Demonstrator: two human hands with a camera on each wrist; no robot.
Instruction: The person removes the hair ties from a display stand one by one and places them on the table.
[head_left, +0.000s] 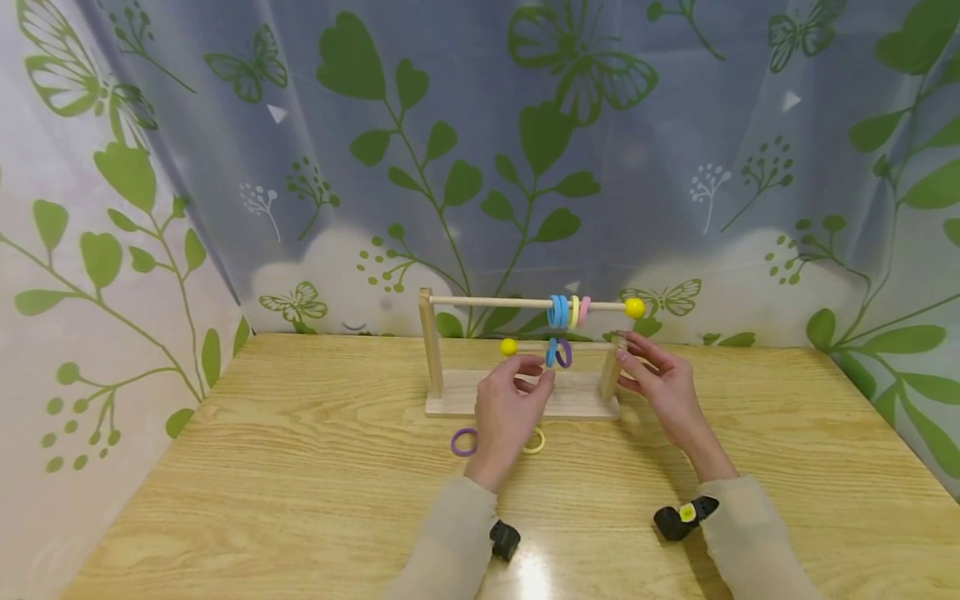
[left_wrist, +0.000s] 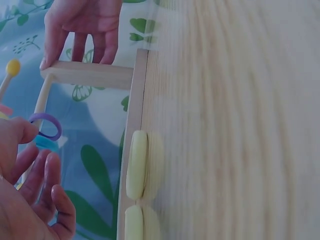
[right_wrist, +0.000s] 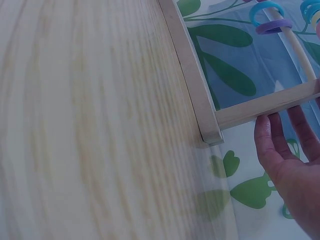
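Observation:
A wooden stand [head_left: 522, 405] holds two horizontal rods with yellow ball ends. On the lower rod [head_left: 528, 346] hang a blue ring [head_left: 551, 352] and a purple ring [head_left: 564, 353]. My left hand [head_left: 510, 408] is at this rod beside the rings, fingers loosely bent; in the left wrist view its fingertips lie close to the purple ring [left_wrist: 54, 131], and whether they touch is unclear. My right hand [head_left: 663, 392] grips the short right post [head_left: 612, 375], thumb in front. Blue, yellow and pink rings [head_left: 574, 311] hang together on the upper rod [head_left: 487, 302].
On the table [head_left: 300, 483], in front of the stand, lie a purple ring [head_left: 463, 442] and a yellow ring [head_left: 536, 442]; the left wrist view shows two yellow rings [left_wrist: 137, 165] there. A patterned curtain [head_left: 480, 167] hangs behind the table.

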